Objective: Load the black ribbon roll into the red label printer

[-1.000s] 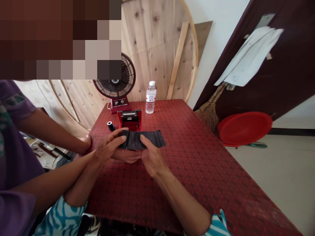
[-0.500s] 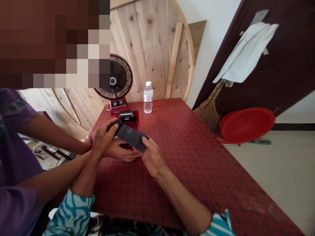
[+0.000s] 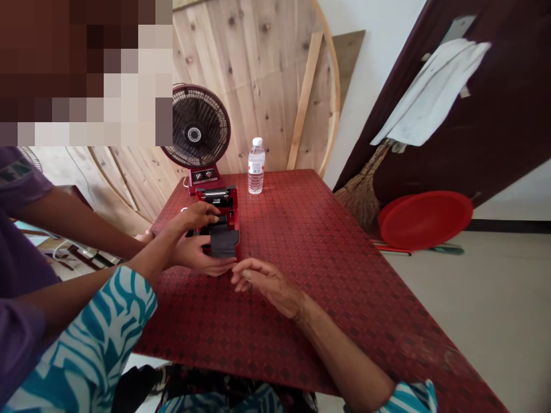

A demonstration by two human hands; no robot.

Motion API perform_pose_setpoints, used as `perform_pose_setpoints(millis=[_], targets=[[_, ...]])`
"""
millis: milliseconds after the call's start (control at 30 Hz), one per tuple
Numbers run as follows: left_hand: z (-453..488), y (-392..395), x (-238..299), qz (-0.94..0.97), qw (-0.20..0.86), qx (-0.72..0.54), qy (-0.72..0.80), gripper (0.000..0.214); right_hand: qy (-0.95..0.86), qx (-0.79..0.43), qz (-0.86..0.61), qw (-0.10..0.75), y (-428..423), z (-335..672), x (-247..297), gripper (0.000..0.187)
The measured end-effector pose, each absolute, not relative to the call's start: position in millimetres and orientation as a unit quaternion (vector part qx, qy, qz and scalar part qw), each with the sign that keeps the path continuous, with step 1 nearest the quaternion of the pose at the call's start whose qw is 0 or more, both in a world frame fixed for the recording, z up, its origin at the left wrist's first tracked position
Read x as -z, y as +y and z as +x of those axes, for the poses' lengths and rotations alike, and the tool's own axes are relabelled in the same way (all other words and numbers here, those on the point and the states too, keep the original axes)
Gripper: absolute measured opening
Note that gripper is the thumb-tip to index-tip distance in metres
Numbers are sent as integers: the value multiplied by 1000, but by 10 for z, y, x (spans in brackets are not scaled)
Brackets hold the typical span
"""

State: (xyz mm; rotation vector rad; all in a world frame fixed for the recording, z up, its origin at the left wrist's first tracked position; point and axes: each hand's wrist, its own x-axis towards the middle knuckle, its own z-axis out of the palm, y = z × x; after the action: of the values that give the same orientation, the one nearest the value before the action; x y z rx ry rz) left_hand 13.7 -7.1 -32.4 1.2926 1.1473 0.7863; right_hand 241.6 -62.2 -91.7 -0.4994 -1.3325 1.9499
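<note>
A black sheet [image 3: 224, 242] lies folded on the small red roller machine [image 3: 233, 202] at the far left of the red table [image 3: 310, 258]. My left hand [image 3: 197, 215] reaches over to the sheet's upper end at the machine, with its fingers closed on that end. A co-worker's hand [image 3: 200, 259] lies just below and holds the sheet's near end. My right hand [image 3: 258, 279] rests on the tablecloth close to that hand. Its fingers are loosely spread and it holds nothing.
A fan [image 3: 197, 131] and a water bottle [image 3: 256, 166] stand at the table's far end. The co-worker in a purple shirt [image 3: 21, 252] sits at my left. A red basin [image 3: 424, 221] and a broom [image 3: 361, 195] lean against the dark door on the right.
The black sheet went from being held up between my hands down onto the red machine. My right hand let go of it and dropped to the table. My left hand followed the sheet forward.
</note>
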Motion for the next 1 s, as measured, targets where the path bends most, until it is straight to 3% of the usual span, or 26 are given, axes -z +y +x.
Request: perform_pose_setpoints(millis=[100,200,433,667,1000], targets=[[122,-177,370,485,724,-216,441,34,-498,-759,-202,369,-599,2419,985,24],[111,-194,379,444,783,-161,405,42,-490,-764,-205,366,-582,2415,1022,25],[71,-133,450,453,809,-126,353,51,-486,-763,-225,363,-571,2393,1072,27],[89,-156,427,447,784,-185,388,37,-490,-761,-224,361,-543,2397,1121,28],[87,-138,466,429,824,-168,331,41,-495,-748,-263,354,-547,2434,1146,26]])
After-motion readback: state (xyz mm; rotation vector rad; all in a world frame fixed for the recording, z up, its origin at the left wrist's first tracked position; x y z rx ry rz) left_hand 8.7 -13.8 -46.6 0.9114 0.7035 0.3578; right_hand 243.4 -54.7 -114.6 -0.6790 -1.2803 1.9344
